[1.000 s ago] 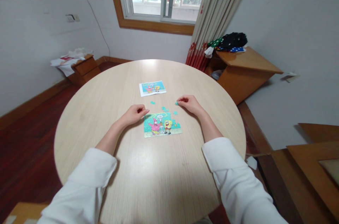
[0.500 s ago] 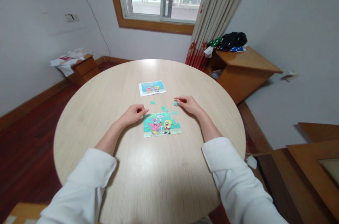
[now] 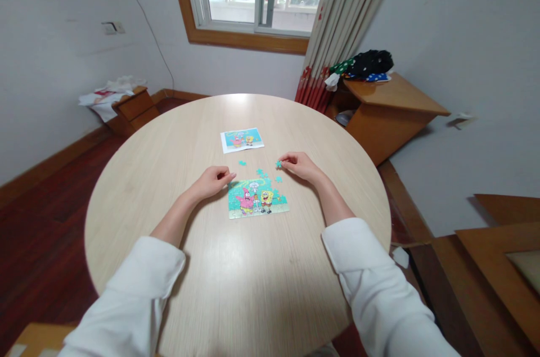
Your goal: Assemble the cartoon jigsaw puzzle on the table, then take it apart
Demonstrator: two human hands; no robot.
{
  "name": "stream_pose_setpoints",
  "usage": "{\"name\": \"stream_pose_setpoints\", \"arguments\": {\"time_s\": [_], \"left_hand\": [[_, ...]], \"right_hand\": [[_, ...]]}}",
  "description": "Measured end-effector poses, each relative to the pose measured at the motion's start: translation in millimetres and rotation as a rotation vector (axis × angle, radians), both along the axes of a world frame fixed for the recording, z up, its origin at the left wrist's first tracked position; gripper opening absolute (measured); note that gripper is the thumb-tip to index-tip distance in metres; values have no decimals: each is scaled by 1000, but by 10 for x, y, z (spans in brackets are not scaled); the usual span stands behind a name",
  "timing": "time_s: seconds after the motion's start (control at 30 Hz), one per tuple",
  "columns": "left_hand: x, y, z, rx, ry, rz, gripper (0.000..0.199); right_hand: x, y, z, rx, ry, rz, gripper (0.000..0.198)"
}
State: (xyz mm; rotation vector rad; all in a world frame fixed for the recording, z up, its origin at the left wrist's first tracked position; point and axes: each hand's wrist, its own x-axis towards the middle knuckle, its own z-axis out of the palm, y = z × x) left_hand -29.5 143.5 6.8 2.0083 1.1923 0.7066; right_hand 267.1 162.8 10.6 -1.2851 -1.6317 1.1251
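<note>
A partly assembled jigsaw puzzle with cartoon figures lies on the table, its upper right part uneven and open. At its upper left corner is my left hand, fingers curled and thumb pressed in. Whether anything small sits between those fingertips I cannot make out. Beyond the puzzle's upper right, my right hand pinches a teal puzzle piece between thumb and fingers. Loose teal pieces lie close by: one piece toward the picture, another piece below my right hand, and a small cluster at the puzzle's top edge.
A printed picture of the same cartoon scene lies farther back on the round wooden table. Behind stand a window and a curtain. A wooden cabinet with cloths on top is at the right, a small wooden stand at the left.
The piece in my right hand has shifted slightly, up and to the left, and my right fingers have closed in around it. My left hand has barely moved.
</note>
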Motion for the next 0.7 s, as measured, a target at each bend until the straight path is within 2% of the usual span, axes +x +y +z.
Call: {"name": "stream_pose_setpoints", "arguments": {"time_s": [0.17, 0.43, 0.7], "left_hand": [[3, 0, 8, -2, 1, -14, 38], [13, -11, 19, -11, 3, -11, 38], [21, -33, 48, -75, 23, -55, 39]], "right_hand": [[-17, -75, 57, -106, 21, 76, 12], [-13, -167, 131, -244, 50, 293, 24], [-71, -204, 157, -339, 80, 359, 22]]}}
